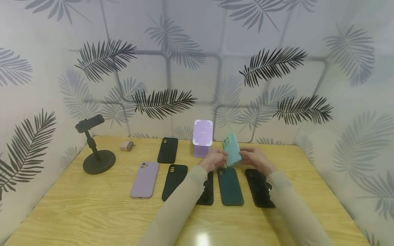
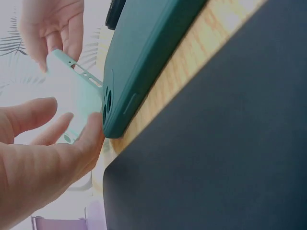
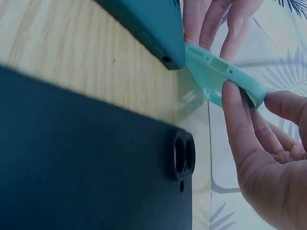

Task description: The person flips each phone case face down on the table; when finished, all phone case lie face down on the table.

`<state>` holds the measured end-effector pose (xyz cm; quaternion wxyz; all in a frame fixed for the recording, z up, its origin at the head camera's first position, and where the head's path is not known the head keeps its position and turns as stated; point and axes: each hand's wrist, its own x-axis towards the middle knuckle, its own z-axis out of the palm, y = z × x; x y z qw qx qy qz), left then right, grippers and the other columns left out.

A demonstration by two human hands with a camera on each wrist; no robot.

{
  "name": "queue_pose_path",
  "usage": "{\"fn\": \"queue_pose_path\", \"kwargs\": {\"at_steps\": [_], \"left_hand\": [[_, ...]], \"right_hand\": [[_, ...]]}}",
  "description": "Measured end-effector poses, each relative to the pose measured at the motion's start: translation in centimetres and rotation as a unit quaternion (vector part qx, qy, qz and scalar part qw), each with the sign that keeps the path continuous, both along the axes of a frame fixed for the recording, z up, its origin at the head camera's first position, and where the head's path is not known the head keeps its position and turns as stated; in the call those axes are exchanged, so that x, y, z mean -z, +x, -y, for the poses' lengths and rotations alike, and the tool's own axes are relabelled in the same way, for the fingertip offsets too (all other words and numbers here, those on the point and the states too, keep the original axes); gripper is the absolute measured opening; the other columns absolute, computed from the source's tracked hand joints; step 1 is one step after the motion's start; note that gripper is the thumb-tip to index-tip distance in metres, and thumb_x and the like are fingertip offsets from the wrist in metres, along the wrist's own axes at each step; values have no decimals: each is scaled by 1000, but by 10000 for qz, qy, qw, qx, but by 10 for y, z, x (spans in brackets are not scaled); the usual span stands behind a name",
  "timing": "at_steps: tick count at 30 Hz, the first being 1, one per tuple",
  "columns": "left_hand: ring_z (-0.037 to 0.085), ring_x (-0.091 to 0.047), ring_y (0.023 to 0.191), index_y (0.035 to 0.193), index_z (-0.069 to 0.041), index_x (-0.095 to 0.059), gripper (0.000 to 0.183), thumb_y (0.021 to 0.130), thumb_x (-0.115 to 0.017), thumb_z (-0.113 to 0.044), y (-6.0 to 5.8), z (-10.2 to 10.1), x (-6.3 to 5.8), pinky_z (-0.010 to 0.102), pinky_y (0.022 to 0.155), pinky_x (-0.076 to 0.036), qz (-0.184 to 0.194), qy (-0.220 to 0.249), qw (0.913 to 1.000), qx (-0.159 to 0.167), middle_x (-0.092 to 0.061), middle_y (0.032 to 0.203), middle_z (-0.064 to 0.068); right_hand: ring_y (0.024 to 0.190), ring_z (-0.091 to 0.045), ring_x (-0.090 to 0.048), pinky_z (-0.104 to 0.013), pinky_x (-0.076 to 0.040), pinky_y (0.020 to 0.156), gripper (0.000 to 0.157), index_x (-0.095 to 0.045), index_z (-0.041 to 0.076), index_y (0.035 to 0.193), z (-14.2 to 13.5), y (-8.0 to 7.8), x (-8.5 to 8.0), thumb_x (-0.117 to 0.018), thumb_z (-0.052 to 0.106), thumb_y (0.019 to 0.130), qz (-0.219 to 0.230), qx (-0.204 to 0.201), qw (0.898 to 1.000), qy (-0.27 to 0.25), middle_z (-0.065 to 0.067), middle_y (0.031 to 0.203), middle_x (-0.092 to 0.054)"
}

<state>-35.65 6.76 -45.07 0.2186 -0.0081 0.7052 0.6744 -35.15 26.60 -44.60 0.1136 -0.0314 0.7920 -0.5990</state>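
A mint-green phone case (image 1: 232,150) is tilted up off the table at the back right, its camera cutout toward the upper left. My right hand (image 1: 256,158) pinches its right edge between thumb and fingers; the right wrist view shows the thumb outside the rim (image 3: 256,91) and the fingers inside. At the lower left edge of the case is my left hand (image 1: 214,160), fingers extended. In the left wrist view, my left thumb (image 2: 36,115) stands apart from the case, with the fingertips right at its edge. Just in front lies a dark teal phone case (image 1: 231,187).
Black cases (image 1: 260,188) lie partly under both forearms, with another black case (image 1: 168,150) farther back. A lilac case (image 1: 144,180) lies left. Behind stand a purple phone stand (image 1: 202,133), a pink charger (image 1: 126,146) and a black stand (image 1: 98,161). A patterned wall borders the table (image 1: 92,212).
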Motion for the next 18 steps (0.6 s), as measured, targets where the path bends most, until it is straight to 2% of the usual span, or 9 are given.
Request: {"fn": "queue_pose_path", "kwargs": {"at_steps": [8,18], "left_hand": [[23,-63,108,127,3,-61,35,92,-58,3,0,5,-1,30,91,-56,-115,-191,9997,54,-59,131,18],[24,-65,106,126,6,-61,36,90,-58,6,-1,6,2,31,90,-56,-100,-114,9999,51,-61,127,18]], "right_hand": [[85,-11,-69,-31,-60,81,45,-46,-14,137,-8,0,5,-55,9,100,-44,202,9998,67,-25,119,-65],[85,-16,-71,-36,-60,83,43,-47,-15,133,-14,1,9,-57,9,99,-6,231,9994,268,-24,112,-68]]}}
